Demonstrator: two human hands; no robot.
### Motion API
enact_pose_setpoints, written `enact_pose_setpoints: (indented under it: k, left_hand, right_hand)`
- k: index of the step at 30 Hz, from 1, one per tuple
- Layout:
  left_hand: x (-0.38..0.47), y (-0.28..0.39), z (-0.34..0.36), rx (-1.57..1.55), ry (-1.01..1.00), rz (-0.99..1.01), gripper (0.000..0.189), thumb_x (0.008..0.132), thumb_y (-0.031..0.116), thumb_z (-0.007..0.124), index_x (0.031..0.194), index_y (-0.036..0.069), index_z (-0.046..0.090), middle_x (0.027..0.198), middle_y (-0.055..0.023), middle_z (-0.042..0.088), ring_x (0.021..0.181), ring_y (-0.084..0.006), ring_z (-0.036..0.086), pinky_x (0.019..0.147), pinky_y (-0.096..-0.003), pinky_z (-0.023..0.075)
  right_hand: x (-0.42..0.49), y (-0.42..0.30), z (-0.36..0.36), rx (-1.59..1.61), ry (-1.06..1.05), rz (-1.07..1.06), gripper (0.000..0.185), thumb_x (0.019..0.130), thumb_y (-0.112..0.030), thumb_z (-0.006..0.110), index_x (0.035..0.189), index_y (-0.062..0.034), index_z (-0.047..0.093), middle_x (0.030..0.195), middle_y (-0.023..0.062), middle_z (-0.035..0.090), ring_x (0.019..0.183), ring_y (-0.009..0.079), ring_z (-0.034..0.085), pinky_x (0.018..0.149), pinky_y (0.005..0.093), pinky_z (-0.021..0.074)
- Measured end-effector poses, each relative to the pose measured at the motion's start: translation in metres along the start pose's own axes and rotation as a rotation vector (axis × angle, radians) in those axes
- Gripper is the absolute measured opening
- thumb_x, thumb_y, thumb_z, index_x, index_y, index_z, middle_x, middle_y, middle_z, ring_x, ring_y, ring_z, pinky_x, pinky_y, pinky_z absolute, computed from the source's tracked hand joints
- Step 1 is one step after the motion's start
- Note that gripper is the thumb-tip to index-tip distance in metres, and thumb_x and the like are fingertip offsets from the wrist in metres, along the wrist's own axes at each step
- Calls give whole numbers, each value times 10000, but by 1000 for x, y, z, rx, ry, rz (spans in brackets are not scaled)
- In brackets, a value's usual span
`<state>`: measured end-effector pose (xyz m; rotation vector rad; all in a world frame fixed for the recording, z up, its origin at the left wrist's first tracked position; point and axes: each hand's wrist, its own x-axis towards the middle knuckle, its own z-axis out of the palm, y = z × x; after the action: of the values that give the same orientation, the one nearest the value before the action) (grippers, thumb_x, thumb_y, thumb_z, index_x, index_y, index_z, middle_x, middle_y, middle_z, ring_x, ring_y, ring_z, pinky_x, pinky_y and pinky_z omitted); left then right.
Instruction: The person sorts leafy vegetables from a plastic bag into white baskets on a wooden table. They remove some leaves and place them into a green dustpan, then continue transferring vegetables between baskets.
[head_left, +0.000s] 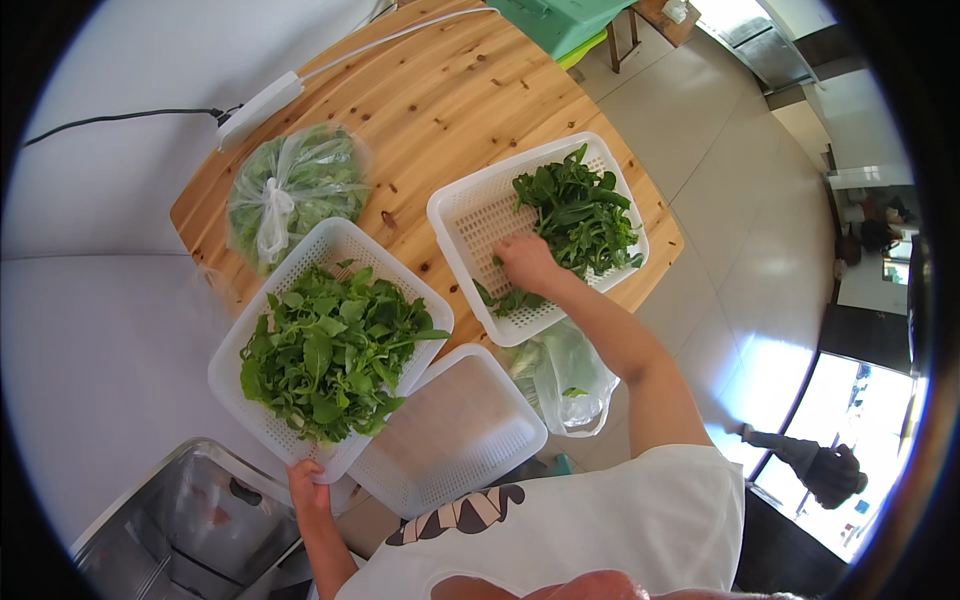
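Note:
My left hand (307, 481) grips the near corner of a white perforated plastic basket (238, 379) heaped with loose leafy greens (330, 345). To the right, my right hand (525, 261) is down inside a second white basket (465, 199), with a bit of green at its fingertips; how firmly it is held is unclear. Darker leafy greens (581, 214) fill that basket's right side, and a few sprigs (517, 301) lie near its closest edge. Between the two, nearer to me, is another white basket (457, 442) with no greens showing in it.
A knotted clear bag of greens (300, 195) and a white power strip (260, 110) lie on the wooden table (450, 90). Another plastic bag (562, 375) hangs by the table's near edge. A metal sink or bin (202, 510) stands lower left. A person (817, 469) is far right.

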<state>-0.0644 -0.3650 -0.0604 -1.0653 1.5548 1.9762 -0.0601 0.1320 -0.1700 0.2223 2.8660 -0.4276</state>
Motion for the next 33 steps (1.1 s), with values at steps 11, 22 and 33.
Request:
enact_pose_setpoints:
  k: [11, 22, 33]
  left_hand:
    - [7, -4, -21, 69, -72, -5, 156, 579, -101, 462, 646, 34, 505, 681, -48, 527, 646, -177, 527, 637, -305, 475]
    - [8, -3, -18, 80, -25, -106, 541, 553, -117, 454, 1086, -29, 490, 1016, -113, 552, 915, -246, 560, 703, -331, 501]
    - [1, 11, -13, 66, -85, -44, 505, 555, -98, 461, 1043, 24, 504, 831, -50, 541, 763, -191, 554, 706, -312, 491]
  right_hand:
    - [34, 124, -92, 221, 178, 236, 235, 626, -170, 632, 804, -23, 590, 779, 169, 587, 778, 342, 573, 714, 405, 459]
    - [-26, -57, -143, 951, 932, 28, 247, 815, -29, 583, 1060, -38, 548, 930, 29, 580, 759, 98, 545, 658, 237, 460]
    - [-10, -79, -82, 572, 480, -60, 305, 734, -69, 630, 1034, -32, 590, 937, 132, 622, 820, 283, 616, 727, 365, 494]
